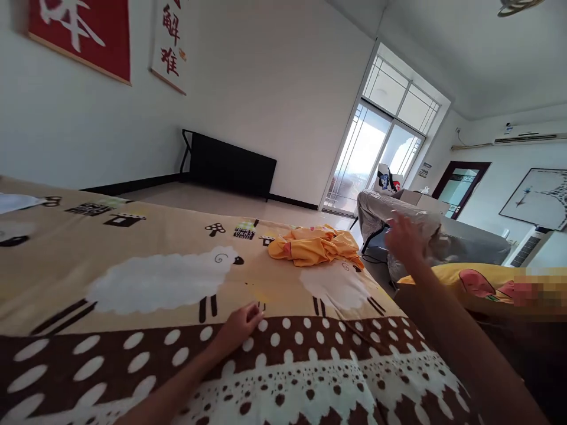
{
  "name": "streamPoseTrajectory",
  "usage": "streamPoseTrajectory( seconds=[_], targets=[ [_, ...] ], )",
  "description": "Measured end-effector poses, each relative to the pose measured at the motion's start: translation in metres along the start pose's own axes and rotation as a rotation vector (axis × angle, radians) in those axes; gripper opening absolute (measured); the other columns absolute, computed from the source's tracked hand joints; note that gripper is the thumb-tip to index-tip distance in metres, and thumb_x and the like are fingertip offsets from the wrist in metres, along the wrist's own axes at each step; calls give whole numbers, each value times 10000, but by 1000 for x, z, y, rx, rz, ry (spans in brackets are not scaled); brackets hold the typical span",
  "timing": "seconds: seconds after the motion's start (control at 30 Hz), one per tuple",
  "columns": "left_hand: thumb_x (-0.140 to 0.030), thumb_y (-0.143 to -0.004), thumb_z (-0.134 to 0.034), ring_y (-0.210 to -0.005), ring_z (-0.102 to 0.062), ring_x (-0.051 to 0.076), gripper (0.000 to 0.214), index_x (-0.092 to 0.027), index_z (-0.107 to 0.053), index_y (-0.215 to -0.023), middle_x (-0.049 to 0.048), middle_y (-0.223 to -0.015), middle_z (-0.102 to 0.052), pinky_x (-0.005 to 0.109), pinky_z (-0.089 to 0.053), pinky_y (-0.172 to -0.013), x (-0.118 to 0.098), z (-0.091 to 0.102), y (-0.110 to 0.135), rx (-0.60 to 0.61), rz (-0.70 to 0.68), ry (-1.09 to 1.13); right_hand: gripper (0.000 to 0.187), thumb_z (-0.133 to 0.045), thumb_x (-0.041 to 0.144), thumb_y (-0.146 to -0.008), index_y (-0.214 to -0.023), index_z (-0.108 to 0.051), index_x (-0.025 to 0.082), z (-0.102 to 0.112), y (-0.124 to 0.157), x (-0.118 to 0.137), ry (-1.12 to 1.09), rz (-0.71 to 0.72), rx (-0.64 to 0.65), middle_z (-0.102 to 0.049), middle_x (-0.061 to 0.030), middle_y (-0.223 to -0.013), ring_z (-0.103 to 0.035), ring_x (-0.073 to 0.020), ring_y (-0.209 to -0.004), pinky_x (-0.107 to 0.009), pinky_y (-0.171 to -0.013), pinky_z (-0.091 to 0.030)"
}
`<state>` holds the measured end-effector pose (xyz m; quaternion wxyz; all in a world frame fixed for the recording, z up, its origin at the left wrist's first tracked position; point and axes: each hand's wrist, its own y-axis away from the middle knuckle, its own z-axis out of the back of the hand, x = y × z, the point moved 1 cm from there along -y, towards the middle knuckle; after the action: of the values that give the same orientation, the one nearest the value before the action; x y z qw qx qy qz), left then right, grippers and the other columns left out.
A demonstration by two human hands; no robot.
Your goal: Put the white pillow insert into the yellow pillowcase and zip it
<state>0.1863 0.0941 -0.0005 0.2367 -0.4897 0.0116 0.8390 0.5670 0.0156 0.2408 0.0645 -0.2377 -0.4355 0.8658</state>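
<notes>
My left hand [245, 322] rests on the blanket [155, 277], which has sheep on beige and a brown polka-dot border. Its fingers are curled in, and I see nothing between them. My right hand [404, 239] is raised above the right edge of the blanket, a little blurred, with its fingers apart and nothing in them. Between and beyond the hands lies a crumpled orange cloth [316, 248], touched by neither. A yellow pillow [443, 274] with pink fruit shapes is to the right, partly behind my right forearm.
A folded black table or panel [230, 165] leans against the far wall. Behind my right hand stands furniture under clear plastic [376, 209], with boxes on it. A glazed sliding door [370, 153] is at the back. Part of a white item [18, 202] lies on the blanket's left.
</notes>
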Motion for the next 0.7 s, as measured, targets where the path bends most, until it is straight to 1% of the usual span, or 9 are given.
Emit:
streamPoseTrajectory(
  seconds=[0.1, 0.13, 0.2, 0.3, 0.4, 0.47, 0.53, 0.6, 0.7],
  targets=[
    [-449, -775, -454, -627, -518, 188, 279, -196, -502, -669, 42, -659, -572, 281, -337, -625, 10, -15, 13, 27, -95, -121, 398, -424, 126, -818, -1199, -535, 126, -59, -8, 95, -203, 140, 325, -341, -125, -1460, -435, -268, -1191, -407, -965, -345],
    [-423, -800, -438, -650, -521, 189, 261, -196, -513, -697, 51, -700, -585, 282, -339, -636, 12, -17, 16, 45, -118, -171, 398, -428, 135, -816, -1198, -540, 138, -76, -9, 122, -242, 163, 377, -332, -104, -1472, -428, -259, -1208, -394, -975, -348],
    [-360, -839, -396, -699, -535, 194, 230, -192, -522, -745, 66, -764, -601, 283, -350, -659, 15, -19, 18, 80, -134, -278, 354, -428, 136, -811, -1124, -593, 147, -107, -9, 168, -300, 193, 462, -344, -85, -1473, -450, -247, -1201, -375, -957, -378],
    [-298, -867, -349, -738, -548, 197, 222, -187, -519, -776, 76, -799, -606, 287, -366, -681, 19, -18, 18, 97, -104, -364, 308, -413, 87, -788, -962, -659, 150, -147, -6, 220, -363, 222, 568, -372, -75, -1461, -512, -239, -1142, -366, -899, -424],
    [-330, -892, -316, -722, -549, 193, 267, -190, -505, -765, 75, -800, -604, 282, -373, -642, 23, -20, 16, 128, -75, -347, 302, -425, 59, -775, -922, -669, 160, -177, -3, 261, -428, 251, 654, -351, -59, -1475, -486, -250, -1181, -376, -921, -415],
    [-343, -890, -324, -734, -560, 204, 268, -190, -494, -750, 78, -809, -613, 289, -380, -635, 26, -21, 16, 140, -61, -355, 335, -427, 55, -792, -1011, -651, 174, -192, -2, 282, -474, 259, 688, -325, -55, -1488, -447, -258, -1222, -394, -956, -393],
    [-325, -875, -353, -778, -578, 223, 235, -189, -498, -750, 86, -830, -629, 305, -395, -664, 27, -22, 15, 136, -51, -381, 374, -431, 70, -825, -1140, -596, 188, -202, -3, 297, -519, 254, 716, -309, -68, -1492, -424, -261, -1244, -407, -972, -386],
    [-303, -862, -373, -813, -593, 235, 205, -189, -515, -767, 91, -854, -642, 317, -408, -696, 27, -22, 15, 139, -44, -401, 347, -463, 131, -867, -1200, -549, 179, -210, -3, 306, -557, 237, 750, -371, -97, -1446, -446, -257, -1222, -422, -961, -405],
    [-290, -860, -377, -830, -604, 235, 198, -191, -535, -794, 89, -873, -652, 316, -422, -712, 25, -21, 15, 153, -43, -416, 289, -525, 285, -897, -1154, -557, 157, -214, -3, 314, -591, 189, 789, -531, -97, -1257, -537, -221, -1098, -438, -921, -449]
  ],
)
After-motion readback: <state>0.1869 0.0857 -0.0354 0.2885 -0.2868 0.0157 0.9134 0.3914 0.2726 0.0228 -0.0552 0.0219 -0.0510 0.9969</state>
